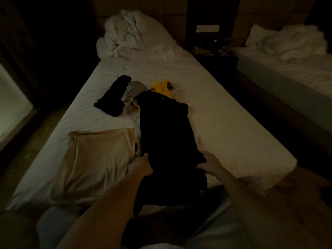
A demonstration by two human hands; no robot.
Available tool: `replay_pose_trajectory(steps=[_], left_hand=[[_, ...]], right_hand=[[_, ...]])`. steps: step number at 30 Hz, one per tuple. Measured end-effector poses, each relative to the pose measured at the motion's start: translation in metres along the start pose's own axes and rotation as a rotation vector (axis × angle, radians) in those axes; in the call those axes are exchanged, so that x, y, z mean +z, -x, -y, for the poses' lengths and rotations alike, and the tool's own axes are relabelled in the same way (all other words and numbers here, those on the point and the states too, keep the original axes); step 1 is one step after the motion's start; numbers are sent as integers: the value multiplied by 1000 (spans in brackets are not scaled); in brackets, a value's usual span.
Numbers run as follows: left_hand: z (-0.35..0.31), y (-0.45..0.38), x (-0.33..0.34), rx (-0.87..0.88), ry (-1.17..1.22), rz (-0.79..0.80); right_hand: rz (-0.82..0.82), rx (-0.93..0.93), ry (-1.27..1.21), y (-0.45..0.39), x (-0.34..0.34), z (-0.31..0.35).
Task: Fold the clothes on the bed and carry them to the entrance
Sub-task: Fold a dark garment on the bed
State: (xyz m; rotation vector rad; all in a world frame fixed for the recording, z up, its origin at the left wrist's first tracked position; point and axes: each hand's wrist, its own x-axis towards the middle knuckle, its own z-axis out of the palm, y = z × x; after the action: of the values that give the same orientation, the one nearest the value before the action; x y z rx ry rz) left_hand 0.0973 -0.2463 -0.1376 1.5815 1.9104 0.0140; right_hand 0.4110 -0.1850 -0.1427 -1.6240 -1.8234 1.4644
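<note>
A long black garment point(165, 133) lies stretched down the middle of the white bed point(224, 126), its near end hanging over the foot edge. My left hand point(141, 167) grips its left edge with curled fingers. My right hand point(208, 162) holds its right edge, fingers bent onto the cloth. A folded beige garment point(97, 159) lies just left of it. Farther up are a folded black piece point(113, 96), a grey piece point(134, 90) and a crumpled yellow one point(160, 87), partly under the black garment.
A bunched white duvet point(133, 35) fills the head of the bed. A dark nightstand point(213, 51) with small items stands between this bed and a second bed point(287, 63) at right. Floor runs along both sides; the room is dim.
</note>
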Motion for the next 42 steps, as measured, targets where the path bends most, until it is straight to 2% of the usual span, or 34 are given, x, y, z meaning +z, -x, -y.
replay_pose_trajectory(steps=[2,5,7,9,12,16,21,23,24,28,29,30,31,33,35,37,39,42], left_hand=[[-1,5,3,40,84,-25],[-5,15,18,145,270,1],[-5,21,28,140,372,13],[0,25,34,-2,492,12],[9,31,34,-170,535,16],[18,31,27,-92,253,-133],[-7,41,27,-20,-103,-294],[-18,44,29,19,-163,-280],[-22,45,30,19,-115,-230],[-29,48,41,-148,405,116],[-27,51,42,-151,433,164],[-22,52,43,-95,390,191],[-15,52,43,26,250,185],[-2,52,43,292,-201,52],[9,52,49,470,-526,-79],[19,50,60,609,-720,-193],[25,46,66,716,-857,-279],[28,39,65,826,-963,-266]], right_hand=[[-29,52,-181,3,-1,1],[42,111,-454,13,2,2],[71,162,-503,16,10,-6],[1,199,-362,18,22,-12],[-147,219,43,24,29,-16],[-276,194,238,32,12,-9],[-437,113,595,39,14,14],[-391,42,613,37,30,16],[-332,4,595,34,40,15],[-22,-78,435,31,72,3],[26,-74,378,31,75,0],[57,-107,369,33,76,-4],[70,-144,400,36,74,-7],[27,-264,640,41,62,-13],[-6,-358,873,44,53,-19],[1,-464,1076,46,49,-22],[78,-567,1258,45,50,-25],[181,-613,1506,34,54,-33]])
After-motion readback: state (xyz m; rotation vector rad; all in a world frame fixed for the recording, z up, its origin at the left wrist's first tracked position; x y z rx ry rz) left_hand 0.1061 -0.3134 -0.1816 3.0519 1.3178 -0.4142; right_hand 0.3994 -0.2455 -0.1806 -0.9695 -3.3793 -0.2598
